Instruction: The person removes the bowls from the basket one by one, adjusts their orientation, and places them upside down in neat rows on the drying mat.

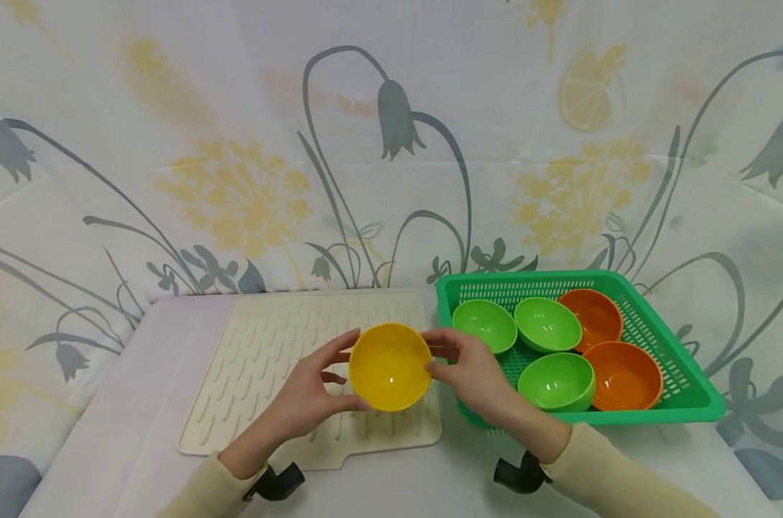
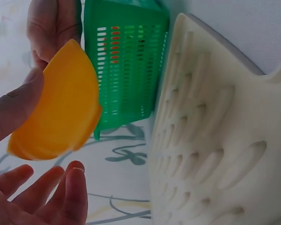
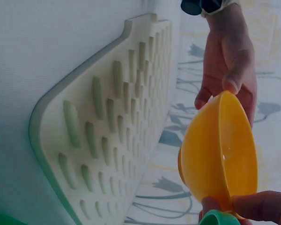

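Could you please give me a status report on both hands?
Right hand pinching round, glossy yellow bowl; left hand touching it. Bowl raised above cream ridged mat. Nothing visible between them.

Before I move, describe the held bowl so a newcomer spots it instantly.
Find the cream mat, left of the green basket. Over it, between left hand and right hand, is the bowl: yellow, while those in the basket are green or orange.

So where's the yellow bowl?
In the head view, the yellow bowl is held in both hands over the cream mat, left of the green basket.
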Action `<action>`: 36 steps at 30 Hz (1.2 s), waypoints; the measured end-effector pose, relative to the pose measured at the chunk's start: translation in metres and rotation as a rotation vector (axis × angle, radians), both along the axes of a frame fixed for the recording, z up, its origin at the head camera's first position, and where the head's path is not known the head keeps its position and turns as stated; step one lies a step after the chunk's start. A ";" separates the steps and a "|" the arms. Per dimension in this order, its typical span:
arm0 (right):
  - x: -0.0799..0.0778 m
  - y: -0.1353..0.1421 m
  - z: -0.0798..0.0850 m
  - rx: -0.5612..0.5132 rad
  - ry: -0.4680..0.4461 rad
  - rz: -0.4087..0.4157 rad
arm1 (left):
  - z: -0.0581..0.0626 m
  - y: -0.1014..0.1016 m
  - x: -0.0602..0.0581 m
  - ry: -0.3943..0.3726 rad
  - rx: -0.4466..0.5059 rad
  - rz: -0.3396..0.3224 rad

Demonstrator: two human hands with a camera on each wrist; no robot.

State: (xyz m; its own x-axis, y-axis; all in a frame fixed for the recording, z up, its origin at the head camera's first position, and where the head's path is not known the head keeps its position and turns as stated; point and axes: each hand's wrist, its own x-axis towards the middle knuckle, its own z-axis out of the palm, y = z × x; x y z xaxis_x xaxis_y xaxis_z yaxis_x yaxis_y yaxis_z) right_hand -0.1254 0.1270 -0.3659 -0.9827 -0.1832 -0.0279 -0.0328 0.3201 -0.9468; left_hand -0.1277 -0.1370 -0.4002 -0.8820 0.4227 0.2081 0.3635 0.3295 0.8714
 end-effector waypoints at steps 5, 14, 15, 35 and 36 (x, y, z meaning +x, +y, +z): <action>0.002 -0.003 -0.002 0.011 0.049 -0.040 | -0.008 -0.002 -0.008 -0.114 0.078 -0.041; 0.007 -0.003 -0.007 -0.028 0.113 -0.050 | -0.015 -0.001 -0.013 -0.176 0.210 -0.146; 0.007 -0.003 -0.007 -0.036 0.117 -0.047 | -0.015 -0.001 -0.013 -0.160 0.202 -0.137; 0.010 0.004 -0.005 -0.149 -0.037 0.110 | -0.009 -0.012 -0.013 0.400 -0.013 -0.062; 0.010 0.004 -0.004 -0.161 -0.051 0.114 | -0.009 -0.011 -0.013 0.424 -0.019 -0.074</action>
State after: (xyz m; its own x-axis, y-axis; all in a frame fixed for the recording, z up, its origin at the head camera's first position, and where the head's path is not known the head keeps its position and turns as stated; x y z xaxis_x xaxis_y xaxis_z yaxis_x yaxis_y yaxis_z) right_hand -0.1152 0.1310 -0.3703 -0.9535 -0.2991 -0.0384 -0.0108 0.1611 -0.9869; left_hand -0.1405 -0.1484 -0.4089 -0.6873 0.4892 0.5370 0.7113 0.3035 0.6339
